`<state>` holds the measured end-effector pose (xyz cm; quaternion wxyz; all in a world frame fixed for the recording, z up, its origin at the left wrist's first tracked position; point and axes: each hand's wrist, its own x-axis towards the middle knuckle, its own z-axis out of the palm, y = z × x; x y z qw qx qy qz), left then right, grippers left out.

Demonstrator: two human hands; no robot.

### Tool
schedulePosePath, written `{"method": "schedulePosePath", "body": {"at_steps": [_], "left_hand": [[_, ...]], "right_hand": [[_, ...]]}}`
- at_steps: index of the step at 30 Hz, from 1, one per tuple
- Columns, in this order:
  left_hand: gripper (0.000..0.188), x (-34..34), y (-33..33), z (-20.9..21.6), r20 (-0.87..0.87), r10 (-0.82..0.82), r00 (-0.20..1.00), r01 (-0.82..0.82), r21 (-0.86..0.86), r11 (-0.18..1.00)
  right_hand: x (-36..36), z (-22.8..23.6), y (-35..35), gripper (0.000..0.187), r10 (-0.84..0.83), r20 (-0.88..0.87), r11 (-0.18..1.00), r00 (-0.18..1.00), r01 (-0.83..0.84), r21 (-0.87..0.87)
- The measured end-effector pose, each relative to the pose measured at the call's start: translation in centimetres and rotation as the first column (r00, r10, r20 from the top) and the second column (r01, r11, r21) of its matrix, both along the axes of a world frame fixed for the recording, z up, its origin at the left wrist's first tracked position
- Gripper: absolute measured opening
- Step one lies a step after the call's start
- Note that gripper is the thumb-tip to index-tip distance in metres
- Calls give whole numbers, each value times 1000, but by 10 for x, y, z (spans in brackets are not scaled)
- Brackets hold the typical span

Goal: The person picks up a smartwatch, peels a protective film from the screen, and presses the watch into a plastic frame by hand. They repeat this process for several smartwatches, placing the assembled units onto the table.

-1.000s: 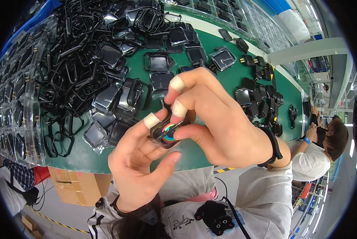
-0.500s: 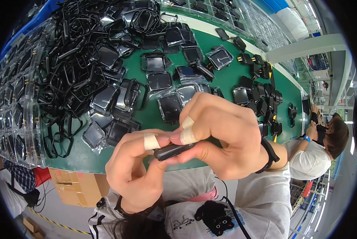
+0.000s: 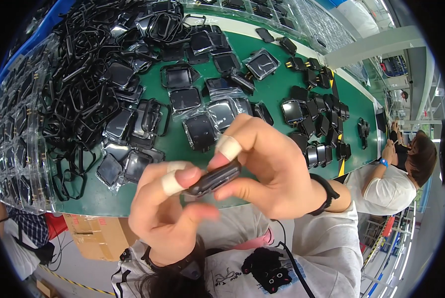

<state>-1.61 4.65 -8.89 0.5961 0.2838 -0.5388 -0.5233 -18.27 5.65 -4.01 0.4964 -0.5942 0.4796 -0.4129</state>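
Observation:
Between the thumb and index finger of my right hand is a small black rounded case, like a watch body, seen edge-on and tilted up to the right. My left hand is at the case's left end, its taped index finger against it. The left thumb stands apart below the case, slightly blurred. Pale tape wraps fingers on both hands. Beyond them on the green table lie black square cases with dark screens, such as one case, several in clear film.
A heap of black frames covers the left side, beside clear trays of parts. More black cases are grouped at right. A cardboard box stands below the table edge. Another person sits at the right.
The left thumb has come away from the case and dropped lower. The case now tilts more steeply, its right end higher. The table view has shifted slightly left.

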Motion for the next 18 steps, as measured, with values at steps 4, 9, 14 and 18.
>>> {"method": "schedulePosePath", "body": {"at_steps": [4,9,14,18], "left_hand": [[34,-6,8,6,52,145,988,-147,31,989],[45,-4,14,13,165,236,958,-201,-206,958],[41,-11,23,10,291,162,943,-53,-349,936],[43,-13,53,14,240,498,834,-333,-501,799]], "right_hand": [[4,8,1,33,-30,-286,936,958,-74,-344],[19,1,17,23,-230,-424,812,876,-68,-580],[23,-11,43,16,-374,-482,764,792,-31,-645],[48,-2,66,16,-424,-401,760,812,78,-645]]}}
